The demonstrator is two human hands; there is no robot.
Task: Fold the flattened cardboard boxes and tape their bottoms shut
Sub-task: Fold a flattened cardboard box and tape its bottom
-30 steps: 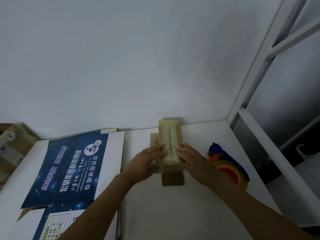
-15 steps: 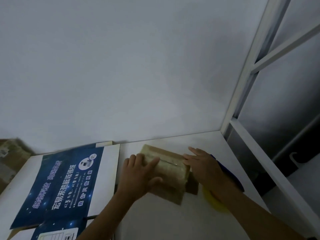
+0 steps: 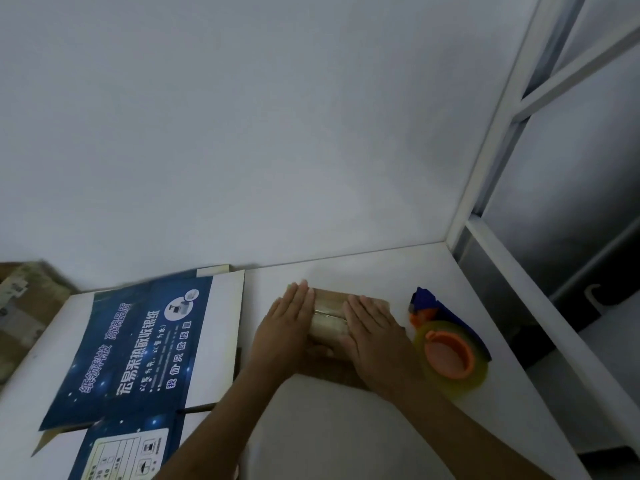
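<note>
A small brown cardboard box (image 3: 329, 315) with shiny tape across its top lies on the white table (image 3: 346, 427). My left hand (image 3: 289, 329) lies flat on the box's left part, fingers straight and together. My right hand (image 3: 375, 336) presses flat on its right part. Between the hands a strip of the taped face shows; the hands and wrists hide most of the near side. A tape dispenser (image 3: 446, 348) with a blue handle and an orange core holding a clear roll sits just right of my right hand.
A large flattened blue and white printed box (image 3: 138, 344) lies on the table's left half. More brown cartons (image 3: 20, 306) stand at the far left. A white wall backs the table, and a white metal frame (image 3: 491, 168) rises at the right edge.
The box was turned from lengthwise to lying across, then laid flatter. Both hands moved from its sides onto its top and now press down flat. The view has shifted.
</note>
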